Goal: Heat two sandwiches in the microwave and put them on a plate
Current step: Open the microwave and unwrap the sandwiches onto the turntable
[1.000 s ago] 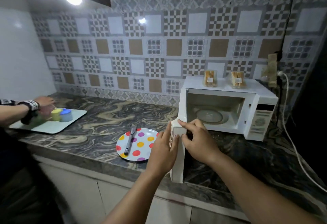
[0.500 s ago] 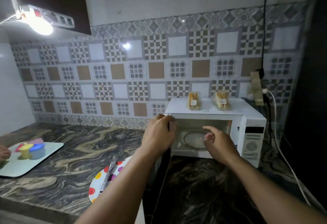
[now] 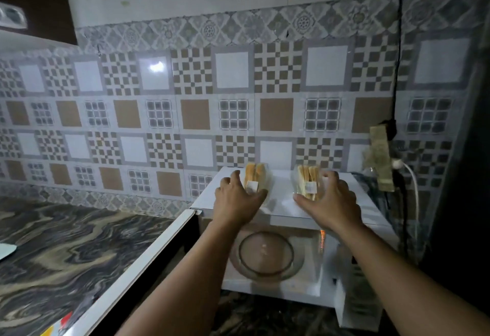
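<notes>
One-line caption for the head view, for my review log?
Both hands reach for two wrapped sandwiches, left and right, atop the open microwave.

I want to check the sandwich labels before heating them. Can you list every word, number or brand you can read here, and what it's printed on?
No text here can be read.
Sticker on the left sandwich pack: a small white label, too blurred to read.
Sticker on the right sandwich pack: a white label with dark marks, too small to read.
Microwave: the control panel at lower right is dark and blurred; nothing legible.
</notes>
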